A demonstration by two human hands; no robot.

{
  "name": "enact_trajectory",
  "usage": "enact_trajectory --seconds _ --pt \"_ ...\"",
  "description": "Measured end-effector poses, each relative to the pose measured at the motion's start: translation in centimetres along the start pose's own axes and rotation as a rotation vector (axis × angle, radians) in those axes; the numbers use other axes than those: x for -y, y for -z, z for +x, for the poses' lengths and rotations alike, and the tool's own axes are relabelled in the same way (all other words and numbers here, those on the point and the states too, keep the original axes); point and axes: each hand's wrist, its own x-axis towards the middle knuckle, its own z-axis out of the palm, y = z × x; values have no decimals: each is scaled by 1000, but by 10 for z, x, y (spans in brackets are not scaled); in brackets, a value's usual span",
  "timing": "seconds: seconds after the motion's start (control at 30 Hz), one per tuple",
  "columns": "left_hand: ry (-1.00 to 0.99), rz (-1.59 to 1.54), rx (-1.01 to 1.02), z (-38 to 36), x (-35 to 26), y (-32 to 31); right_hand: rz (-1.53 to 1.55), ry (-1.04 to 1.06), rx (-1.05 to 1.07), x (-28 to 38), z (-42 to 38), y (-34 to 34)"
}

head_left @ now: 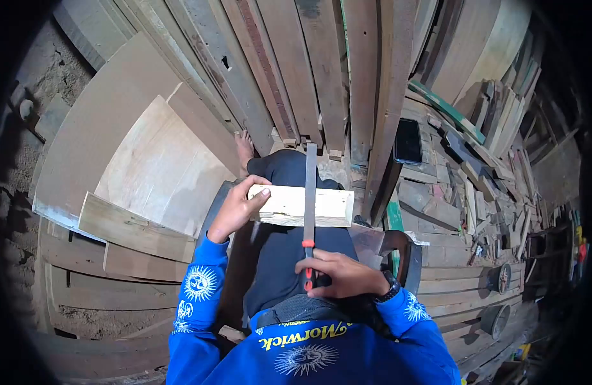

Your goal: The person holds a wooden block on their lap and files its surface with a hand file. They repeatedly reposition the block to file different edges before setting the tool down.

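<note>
A pale wooden block (280,204) lies crosswise over my lap. My left hand (236,208) grips its left end, with the thumb on top and the fingers behind. In my right hand (338,273) is a file (310,192) with a red and black handle. Its long flat grey blade points away from me and lies across the block, right of the middle. Part of the handle is hidden under my fingers.
Long planks (277,70) lean upright in front of me. Curved plywood sheets (158,160) stand at the left. A phone (407,141) sits at the right, near piles of wood offcuts (437,199). Two round metal containers (496,321) rest at the lower right.
</note>
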Motion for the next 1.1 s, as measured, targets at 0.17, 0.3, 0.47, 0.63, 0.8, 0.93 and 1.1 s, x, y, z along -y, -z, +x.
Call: enact_trajectory --seconds 0.17,0.3,0.47,0.63,0.8,0.93,1.1 --pt "-37 35 -10 0 1 1 124 21 23 -3 1 3" --pt "-29 71 -12 -1 -3 0 234 -69 -118 -11 5 3" --pt "-43 59 -9 -1 1 0 318 -64 -53 -11 1 -3" --pt "-10 42 -16 -2 -7 0 557 -138 -111 -10 4 -13" --pt "-53 68 -25 -1 -1 0 739 -120 -212 -17 6 -28" --pt "-34 50 -22 0 1 0 870 -219 -356 -43 12 -32" --pt "-24 -43 -9 0 5 -1 890 -223 -353 -45 17 -33"
